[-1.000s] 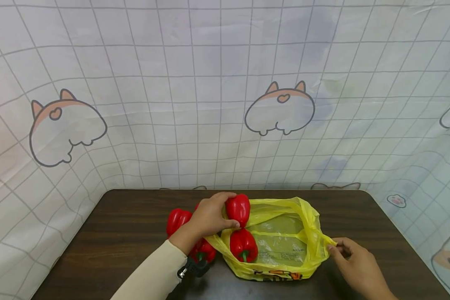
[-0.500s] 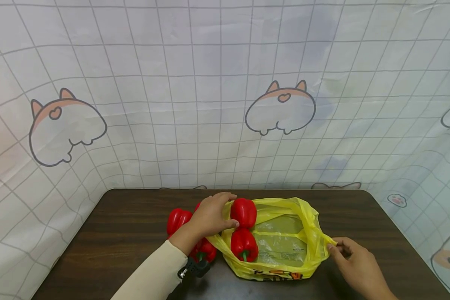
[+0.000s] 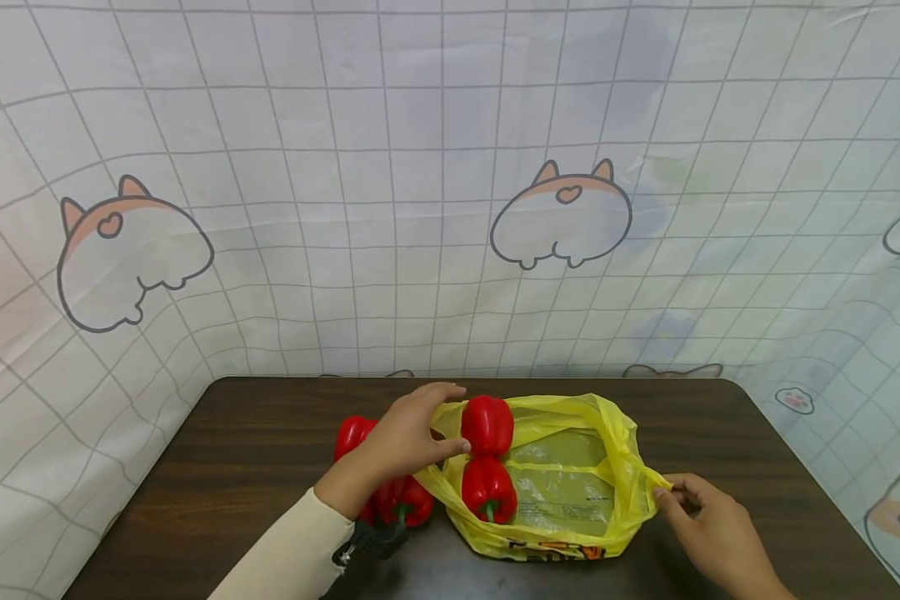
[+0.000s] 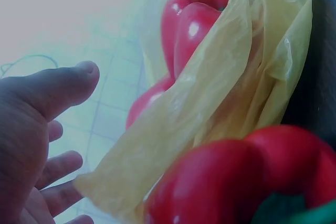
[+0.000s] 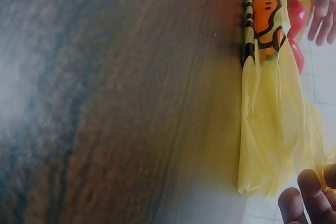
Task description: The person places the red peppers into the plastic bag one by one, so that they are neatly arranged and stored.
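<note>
A yellow plastic bag [image 3: 621,433] lies on the table with its mouth spread wide. Inside its left part are two red bell peppers, a far one [image 3: 487,427] and a near one [image 3: 489,490] with a green stem. Beside the far pepper, my left hand [image 3: 399,437] has thumb and fingers apart; the left wrist view shows nothing between them. My right hand [image 3: 720,529] pinches the bag's right corner. Left of the bag, partly hidden under my left arm, are more red bell peppers, one at the back [image 3: 352,433] and one nearer [image 3: 411,502].
Everything rests on a dark wooden table [image 3: 217,467]. A white gridded cloth [image 3: 345,208] with cartoon animals hangs behind and along the sides. A black band [image 3: 378,537] is on my left wrist.
The far bell pepper has shifted slightly right and down in the bag. My left hand has let go of it and drawn back left. The right hand has stayed put.
</note>
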Available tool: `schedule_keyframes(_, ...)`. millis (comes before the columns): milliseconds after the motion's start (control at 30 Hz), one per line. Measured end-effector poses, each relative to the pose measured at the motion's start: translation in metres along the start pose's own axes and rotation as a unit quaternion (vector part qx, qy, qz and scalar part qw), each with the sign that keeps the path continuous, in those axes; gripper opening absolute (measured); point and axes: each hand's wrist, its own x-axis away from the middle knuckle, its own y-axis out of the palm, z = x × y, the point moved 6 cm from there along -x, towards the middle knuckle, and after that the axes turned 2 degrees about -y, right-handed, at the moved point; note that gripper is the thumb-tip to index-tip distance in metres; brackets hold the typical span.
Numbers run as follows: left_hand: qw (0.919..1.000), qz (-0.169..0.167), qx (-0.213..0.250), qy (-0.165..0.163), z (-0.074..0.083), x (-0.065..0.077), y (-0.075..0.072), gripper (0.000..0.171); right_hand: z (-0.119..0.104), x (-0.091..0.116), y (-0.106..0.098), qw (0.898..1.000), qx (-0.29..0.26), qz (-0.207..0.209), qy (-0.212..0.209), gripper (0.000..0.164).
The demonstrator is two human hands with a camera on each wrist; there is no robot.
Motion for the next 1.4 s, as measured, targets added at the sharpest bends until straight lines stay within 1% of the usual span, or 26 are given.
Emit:
schedule_keyframes(233,0.9995,0.009,0.026,-0.018,-0.005,0.015,-0.015,0.074,0.000,0.000,0.000,1.000,0.002,-0.001,0.004,0.052)
schedule_keyframes(400,0.9986,0.014,0.037,-0.034,-0.012,0.027,-0.025,0.074,0.001,-0.001,0.000,1.000,0.002,-0.002,0.005,0.052)
schedule_keyframes(633,0.9985,0.028,0.035,-0.033,-0.027,0.042,-0.036,0.073,0.001,-0.001,0.000,1.000,0.004,-0.004,0.006,0.052)
schedule_keyframes(700,0.9984,0.027,0.036,-0.034,-0.031,0.046,-0.038,0.073,0.001,-0.001,0.000,1.000,0.003,-0.005,0.007,0.052)
schedule_keyframes(867,0.9977,0.020,0.043,-0.049,-0.040,0.054,-0.040,0.073,0.001,-0.001,-0.001,1.000,0.001,-0.004,0.008,0.052)
schedule_keyframes(1133,0.9974,0.011,0.043,-0.057,-0.051,0.068,-0.042,0.073,-0.003,0.000,-0.001,1.000,0.003,-0.001,-0.004,0.051)
schedule_keyframes(1400,0.9969,0.010,0.046,-0.064,-0.061,0.080,-0.045,0.073,-0.002,-0.001,-0.001,1.000,0.005,-0.004,-0.001,0.051)
